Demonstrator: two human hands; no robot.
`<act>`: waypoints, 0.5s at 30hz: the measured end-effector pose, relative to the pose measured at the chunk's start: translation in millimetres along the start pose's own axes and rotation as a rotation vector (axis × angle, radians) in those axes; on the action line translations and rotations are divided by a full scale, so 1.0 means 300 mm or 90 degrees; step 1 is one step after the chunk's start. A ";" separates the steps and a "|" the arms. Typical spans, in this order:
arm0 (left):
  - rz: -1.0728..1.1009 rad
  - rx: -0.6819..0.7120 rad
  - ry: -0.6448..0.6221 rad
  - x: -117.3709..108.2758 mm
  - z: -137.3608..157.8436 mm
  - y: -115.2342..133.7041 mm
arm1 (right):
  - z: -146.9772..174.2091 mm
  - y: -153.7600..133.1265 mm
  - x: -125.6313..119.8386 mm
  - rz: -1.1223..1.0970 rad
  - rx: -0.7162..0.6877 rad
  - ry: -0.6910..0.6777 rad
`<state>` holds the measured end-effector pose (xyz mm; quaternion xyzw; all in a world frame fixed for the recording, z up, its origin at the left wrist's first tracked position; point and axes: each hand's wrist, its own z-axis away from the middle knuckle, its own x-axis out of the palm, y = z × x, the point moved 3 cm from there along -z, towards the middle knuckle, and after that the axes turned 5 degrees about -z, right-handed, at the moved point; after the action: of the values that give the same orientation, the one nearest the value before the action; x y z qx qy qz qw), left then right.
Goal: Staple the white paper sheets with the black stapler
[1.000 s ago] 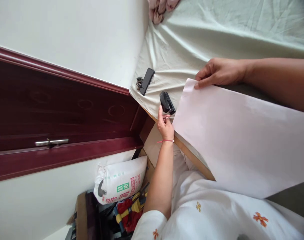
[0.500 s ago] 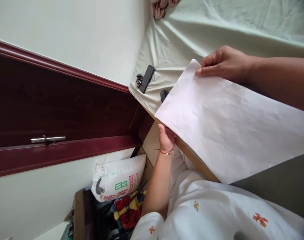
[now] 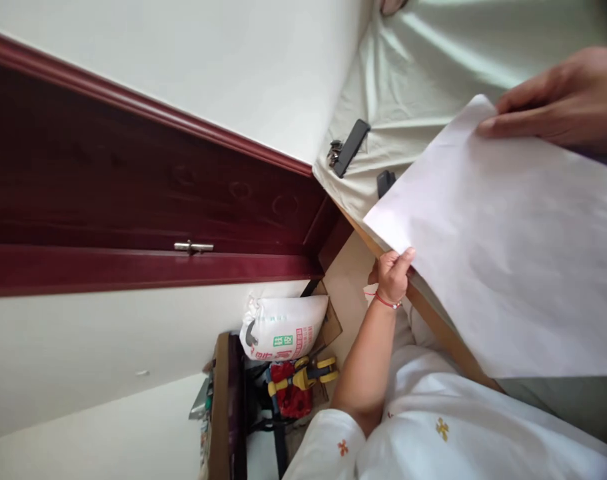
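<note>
A large white sheet of paper with faint creases spreads across the right side of the view, over the edge of the green-covered surface. My right hand pinches its far edge near the upper corner, thumb on top. At the near edge, close to the left corner, my left hand is closed on the paper, its thumb against the rim. A red string bracelet circles the left wrist. The fingertips beneath the sheet are hidden on both hands.
On the pale green cloth lie a black phone-like object, keys and a dark object partly behind the paper. A dark red door, a printed white sack and a yellow-wheeled toy are at left.
The view has swung, so everything appears further right. My left hand has closed its thumb onto the paper's near edge. My right hand keeps its pinch.
</note>
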<state>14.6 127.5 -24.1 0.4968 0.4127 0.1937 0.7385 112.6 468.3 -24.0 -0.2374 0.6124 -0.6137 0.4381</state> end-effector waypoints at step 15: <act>0.176 -0.010 0.140 0.028 -0.027 0.045 | 0.049 -0.092 0.046 -0.028 -0.088 -0.126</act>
<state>14.7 143.7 -17.0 0.5187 0.4168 0.3502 0.6592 111.2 445.2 1.0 -0.3397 0.6018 -0.5529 0.4655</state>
